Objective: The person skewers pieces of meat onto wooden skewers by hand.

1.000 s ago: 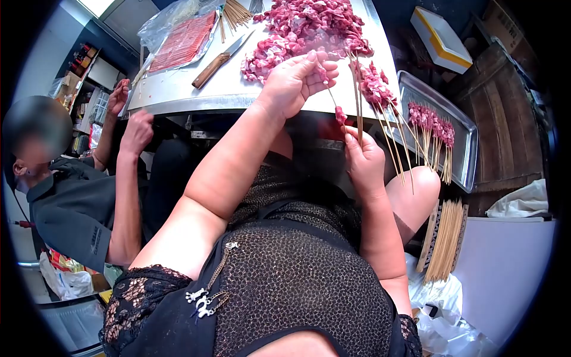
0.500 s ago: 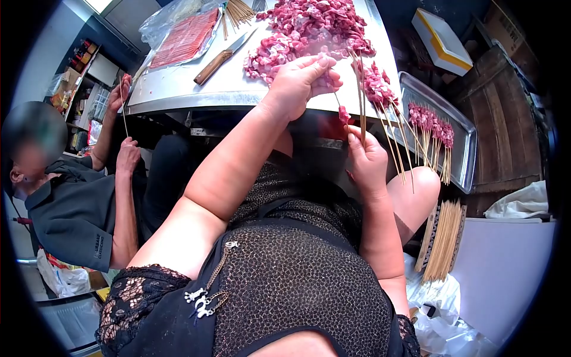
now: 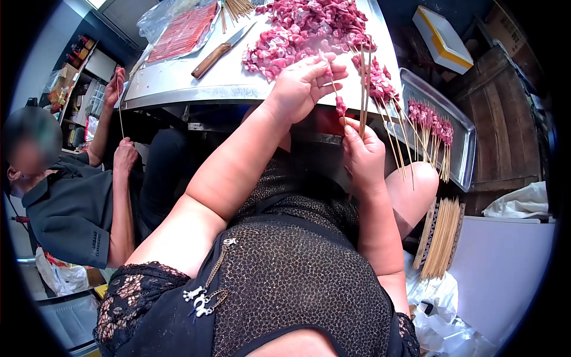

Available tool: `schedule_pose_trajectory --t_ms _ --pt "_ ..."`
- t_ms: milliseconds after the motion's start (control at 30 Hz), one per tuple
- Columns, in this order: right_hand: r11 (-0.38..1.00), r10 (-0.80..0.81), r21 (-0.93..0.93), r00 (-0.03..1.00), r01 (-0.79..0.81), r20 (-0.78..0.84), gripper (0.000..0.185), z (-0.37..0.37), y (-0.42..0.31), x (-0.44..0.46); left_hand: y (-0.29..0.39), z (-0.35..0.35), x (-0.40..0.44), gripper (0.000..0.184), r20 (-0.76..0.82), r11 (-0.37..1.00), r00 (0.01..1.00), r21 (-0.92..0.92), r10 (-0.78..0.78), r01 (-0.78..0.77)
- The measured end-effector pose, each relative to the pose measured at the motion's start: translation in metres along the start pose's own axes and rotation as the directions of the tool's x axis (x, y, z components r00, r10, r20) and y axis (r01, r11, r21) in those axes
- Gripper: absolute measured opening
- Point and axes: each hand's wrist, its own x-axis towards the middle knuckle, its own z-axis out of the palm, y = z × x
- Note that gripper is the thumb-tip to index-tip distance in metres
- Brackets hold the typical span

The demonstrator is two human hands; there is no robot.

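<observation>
My right hand [image 3: 364, 156] grips several thin wooden skewers [image 3: 364, 89]. One leans left with small meat pieces [image 3: 341, 107] threaded partway up it; the others stand nearly upright and look bare. My left hand [image 3: 304, 84] is at that skewer's upper end, thumb and index finger closed on a pink piece of meat [image 3: 328, 70], the other fingers partly spread. Whether the tip has pierced this piece is hard to see. Just beyond my hands, a big heap of cut raw meat [image 3: 315, 27] lies on the white table [image 3: 232, 92]. Loaded skewers [image 3: 380, 80] rest at its right edge.
A wood-handled knife [image 3: 213, 60] and bagged red meat slices [image 3: 187, 33] lie at the table's left. Right are a metal tray [image 3: 461, 157] with finished skewers and a bundle of bare skewers [image 3: 443, 238]. A co-worker [image 3: 71, 208] sits left, holding a skewer.
The meat pieces on the leaning skewer have moved slightly up and left, with my right hand. My left hand's lower fingers have spread more. The co-worker's raised hand has shifted slightly left.
</observation>
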Motion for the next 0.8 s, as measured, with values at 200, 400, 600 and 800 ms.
schedule_pose_trajectory --t_ms 200,400,600,800 --pt "0.998 0.008 -0.066 1.000 -0.009 -0.016 0.019 0.003 0.001 -0.001 0.006 -0.011 0.008 0.032 -0.031 0.990 0.998 -0.124 0.060 -0.063" --pt "0.995 0.005 -0.097 1.000 -0.007 -0.028 0.018 0.002 0.004 -0.001 0.010 -0.016 0.011 0.031 -0.069 0.993 0.995 -0.082 0.077 -0.082" --pt "0.992 -0.012 -0.126 0.999 0.007 -0.038 0.018 0.002 0.002 -0.002 0.010 -0.012 0.007 0.026 -0.082 0.996 0.995 -0.059 0.059 -0.064" --pt "0.994 -0.014 -0.108 1.000 0.011 -0.028 0.018 0.002 0.004 -0.003 0.003 -0.004 0.001 0.023 -0.079 0.992 0.989 -0.022 0.123 -0.125"
